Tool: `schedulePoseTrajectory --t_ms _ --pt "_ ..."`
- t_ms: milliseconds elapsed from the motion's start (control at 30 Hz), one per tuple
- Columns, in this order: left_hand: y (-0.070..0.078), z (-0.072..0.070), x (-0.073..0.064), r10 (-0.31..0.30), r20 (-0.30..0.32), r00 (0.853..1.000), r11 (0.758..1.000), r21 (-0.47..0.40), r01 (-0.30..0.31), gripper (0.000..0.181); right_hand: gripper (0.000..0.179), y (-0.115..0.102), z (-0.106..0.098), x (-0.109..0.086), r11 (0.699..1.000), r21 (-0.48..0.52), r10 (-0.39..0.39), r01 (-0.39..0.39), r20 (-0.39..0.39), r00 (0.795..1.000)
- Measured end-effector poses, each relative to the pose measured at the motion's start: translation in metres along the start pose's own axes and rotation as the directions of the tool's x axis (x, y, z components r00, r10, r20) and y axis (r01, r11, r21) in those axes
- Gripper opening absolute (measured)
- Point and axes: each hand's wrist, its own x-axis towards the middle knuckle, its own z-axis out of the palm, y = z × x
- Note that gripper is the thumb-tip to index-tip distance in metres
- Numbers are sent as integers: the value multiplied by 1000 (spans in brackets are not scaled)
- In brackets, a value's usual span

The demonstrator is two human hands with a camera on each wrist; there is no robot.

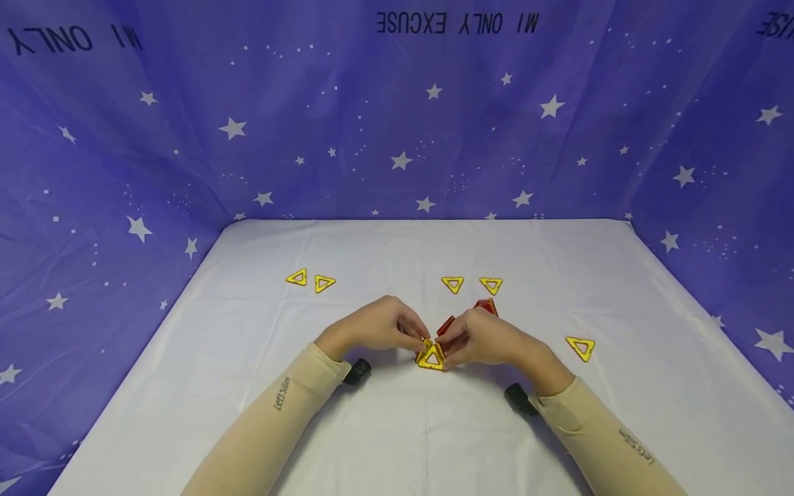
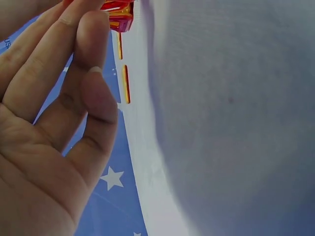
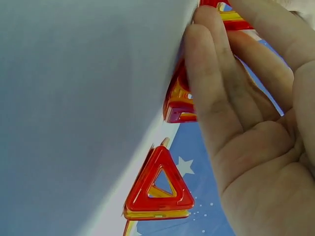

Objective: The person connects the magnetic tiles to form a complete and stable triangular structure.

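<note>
In the head view, a small pyramid of triangular magnetic tiles (image 1: 431, 367), yellow on its near face with red at the sides, stands on the white table between both hands. My left hand (image 1: 381, 327) pinches it at the upper left with thumb and fingertips. From the other side, my right hand (image 1: 480, 337) grips its right edge, thumb low and fingers higher. Fingers hide part of the pyramid. Red magnetic tile shapes (image 1: 486, 304) show behind the right hand. The right wrist view has one such shape as a red-and-yellow pyramid (image 3: 160, 203) beyond the fingers.
Flat yellow triangle tiles lie about: a pair (image 1: 304, 281) at the back left, two more, one of them a yellow triangle (image 1: 460, 281), behind the hands, and a single tile (image 1: 587, 340) at right. A purple star-printed cloth (image 1: 397, 124) walls the table's back and sides.
</note>
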Motion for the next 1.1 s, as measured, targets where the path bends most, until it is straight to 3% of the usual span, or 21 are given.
schedulePoseTrajectory --t_ms 133,467,700,900,1100 --pt "1 1 1 -11 1 1000 1000 -10 11 15 30 -4 1 0 999 -22 27 -27 -25 999" --pt "1 2 2 -9 7 1000 999 -35 9 13 21 -6 6 4 999 -38 -15 13 -56 998" --pt "-5 -4 -2 5 13 1000 998 -58 -5 19 40 -8 9 4 996 -93 0 -9 -96 995" --pt "-12 -7 -3 24 37 999 1000 13 -25 29 41 -13 12 5 985 -156 51 -68 -114 992" --pt "-12 -4 -4 -41 63 997 997 73 36 43 37 -13 11 4 992 -120 23 -34 -96 995"
